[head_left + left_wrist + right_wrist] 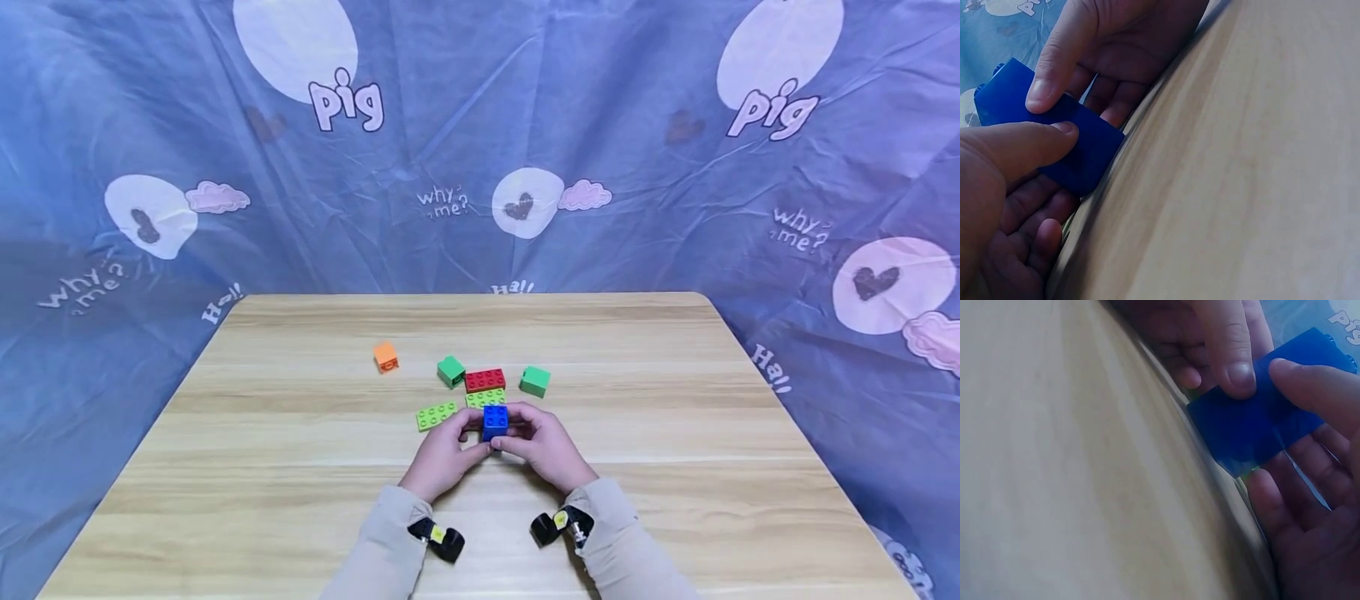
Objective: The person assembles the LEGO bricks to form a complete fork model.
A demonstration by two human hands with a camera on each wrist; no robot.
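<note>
Both hands hold a tall blue toy brick [495, 422] upright close over the table, its studs facing up. My left hand [441, 457] grips it from the left, and my right hand [550, 447] from the right. In the left wrist view, both thumbs press the near face of the blue brick [1094, 150], with fingers curled behind it. The right wrist view shows the same blue brick [1235, 428] with its lower end right at the tabletop. Just beyond the hands lie a lime-green flat brick [437, 416] and another lime-green brick [486, 397], partly hidden.
Farther back on the wooden table [660, 400] are a red brick [484, 381], a green brick [451, 372], another green brick [535, 381] and an orange brick [386, 357]. A blue printed curtain [465, 267] hangs behind the table's far edge.
</note>
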